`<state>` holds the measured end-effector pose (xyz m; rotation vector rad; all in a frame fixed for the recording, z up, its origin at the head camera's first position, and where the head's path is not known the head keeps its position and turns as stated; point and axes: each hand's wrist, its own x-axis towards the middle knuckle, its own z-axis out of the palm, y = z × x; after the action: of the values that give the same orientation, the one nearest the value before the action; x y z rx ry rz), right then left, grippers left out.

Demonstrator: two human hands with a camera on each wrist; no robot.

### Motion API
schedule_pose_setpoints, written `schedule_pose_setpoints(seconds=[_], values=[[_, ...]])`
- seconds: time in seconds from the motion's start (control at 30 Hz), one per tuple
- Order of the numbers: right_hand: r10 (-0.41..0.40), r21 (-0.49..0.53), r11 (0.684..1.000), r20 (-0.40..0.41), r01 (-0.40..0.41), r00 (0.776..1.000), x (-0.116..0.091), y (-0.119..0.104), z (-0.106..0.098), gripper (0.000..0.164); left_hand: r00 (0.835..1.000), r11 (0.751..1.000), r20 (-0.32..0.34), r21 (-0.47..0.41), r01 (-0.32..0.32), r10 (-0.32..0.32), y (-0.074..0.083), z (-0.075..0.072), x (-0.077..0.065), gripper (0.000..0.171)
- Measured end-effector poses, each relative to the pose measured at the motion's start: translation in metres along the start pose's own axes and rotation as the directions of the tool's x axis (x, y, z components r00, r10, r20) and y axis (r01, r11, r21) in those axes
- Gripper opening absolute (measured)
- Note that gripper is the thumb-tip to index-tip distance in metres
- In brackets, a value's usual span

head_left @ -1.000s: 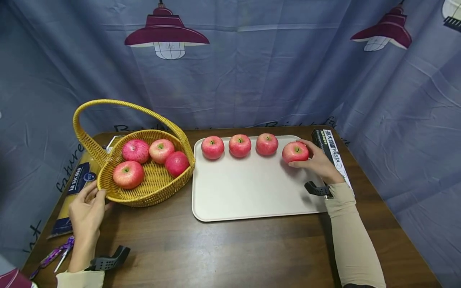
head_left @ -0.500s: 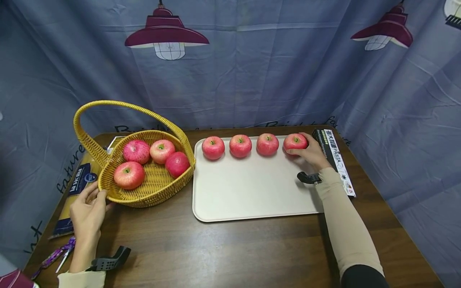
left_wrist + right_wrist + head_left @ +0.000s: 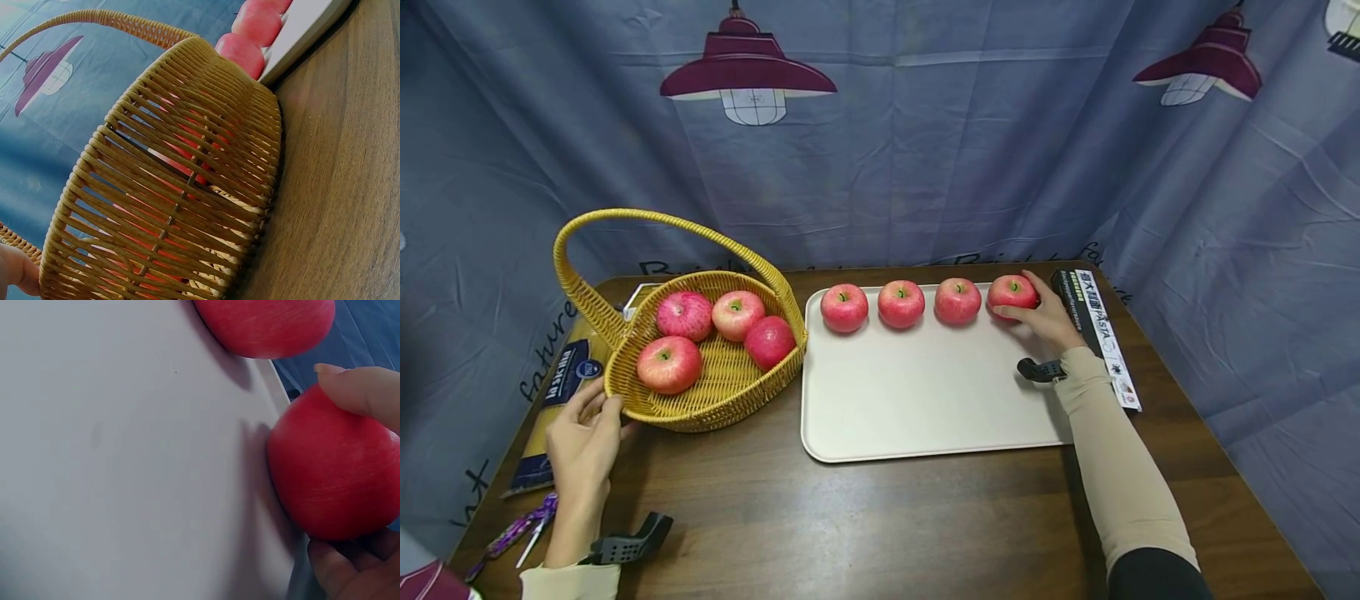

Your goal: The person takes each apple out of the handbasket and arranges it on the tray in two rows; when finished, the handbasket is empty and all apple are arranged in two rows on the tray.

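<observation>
At the far right corner of a white tray (image 3: pixel 925 400), my right hand (image 3: pixel 1047 318) grips a red apple (image 3: pixel 1011 292). In the right wrist view, the thumb (image 3: pixel 362 390) lies on one side of this apple (image 3: pixel 337 469) and the fingers are on the other; the apple sits at the tray's edge. Several more apples (image 3: pixel 901 303) stand in a row along the far side of the tray. On the left, my left hand (image 3: pixel 582 433) holds the near rim of a yellow wicker basket (image 3: pixel 700 414). Inside the basket lie several apples (image 3: pixel 670 364).
A black-and-white pasta box (image 3: pixel 1097 337) lies right of the tray. Left of the basket, a pasta bag (image 3: pixel 561 392) lies partly hidden, with a purple strap (image 3: pixel 512 533) nearer the front. A blue curtain (image 3: pixel 880 167) hangs behind the wooden table (image 3: pixel 880 525).
My right hand has moved the apple away from me to the tray's far edge, in line with the others. The left hand still holds the basket.
</observation>
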<state>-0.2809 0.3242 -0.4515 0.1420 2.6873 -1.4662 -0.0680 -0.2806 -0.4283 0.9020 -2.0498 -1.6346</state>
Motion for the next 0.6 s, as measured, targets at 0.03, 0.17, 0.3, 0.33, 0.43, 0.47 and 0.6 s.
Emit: schedule_pose_setpoints(seconds=[0.03, 0.17, 0.3, 0.33, 0.43, 0.47, 0.6], values=[[0.001, -0.005, 1.000, 0.002, -0.001, 1.000, 0.000, 0.000, 0.000, 0.111, 1.000, 1.000, 0.000, -0.002, 0.002, -0.002, 0.000, 0.000, 0.000, 0.046], [-0.003, -0.011, 1.000, 0.018, 0.003, 1.000, 0.000, 0.000, 0.000, 0.113, 1.000, 1.000, 0.003, 0.007, 0.002, -0.002, -0.001, -0.001, 0.000, 0.047], [-0.008, -0.035, 0.999, 0.016, 0.009, 1.000, -0.006, -0.005, -0.004, 0.118, 1.000, 1.000, 0.001, 0.001, 0.011, -0.011, -0.001, -0.001, 0.000, 0.047], [-0.018, -0.044, 0.999, 0.009, 0.018, 1.000, -0.009, -0.007, -0.006, 0.119, 1.000, 1.000, 0.003, 0.007, 0.006, -0.006, -0.001, -0.001, 0.000, 0.047], [-0.067, -0.082, 0.995, -0.032, 0.064, 0.997, -0.020, -0.017, -0.013, 0.114, 1.000, 1.000, 0.005, 0.008, 0.005, -0.006, 0.000, 0.000, 0.001, 0.046], [-0.087, -0.102, 0.991, -0.046, 0.082, 0.995, -0.024, -0.022, -0.015, 0.112, 1.000, 1.000, 0.006, 0.011, 0.006, -0.006, 0.000, 0.000, 0.001, 0.046], [-0.171, -0.172, 0.972, -0.048, 0.160, 0.984, -0.041, -0.048, -0.018, 0.102, 1.000, 1.000, 0.006, 0.017, 0.013, -0.013, 0.000, -0.001, 0.002, 0.046]])
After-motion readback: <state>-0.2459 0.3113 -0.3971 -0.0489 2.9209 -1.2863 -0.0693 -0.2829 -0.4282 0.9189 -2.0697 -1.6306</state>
